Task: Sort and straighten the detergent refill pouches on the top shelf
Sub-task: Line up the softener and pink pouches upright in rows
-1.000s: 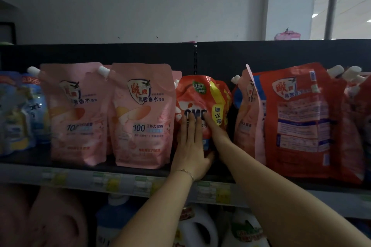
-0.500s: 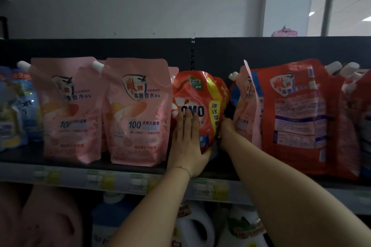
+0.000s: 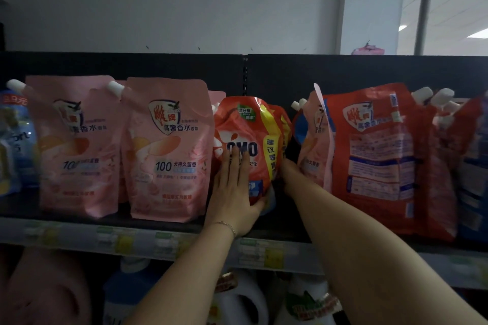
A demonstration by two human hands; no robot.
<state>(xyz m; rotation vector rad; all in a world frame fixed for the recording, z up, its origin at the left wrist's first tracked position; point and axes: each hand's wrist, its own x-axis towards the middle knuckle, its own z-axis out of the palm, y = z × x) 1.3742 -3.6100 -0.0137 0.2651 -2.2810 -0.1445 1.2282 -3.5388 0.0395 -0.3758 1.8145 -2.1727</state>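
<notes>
A red OMO refill pouch [image 3: 250, 124] stands slumped in the middle of the top shelf [image 3: 163, 240]. My left hand [image 3: 232, 192] lies flat on its front, thumb under its lower edge. My right hand [image 3: 290, 174] grips its right side, fingers hidden behind it. Two pink pouches [image 3: 169, 148] stand upright to the left. On the right a pink pouch [image 3: 314, 140] leans, turned sideways against a large red pouch [image 3: 377, 155] showing its back label.
Blue pouches [image 3: 13, 140] sit at the far left, more red pouches [image 3: 459, 140] with white spouts at the far right. Detergent bottles [image 3: 237, 295] stand on the shelf below. A black back panel [image 3: 317, 71] closes the shelf behind; price tags line its front rail.
My right hand has slid from the OMO pouch's front to its right side. The left hand stays flat on the front. The pouch sits slightly more upright.
</notes>
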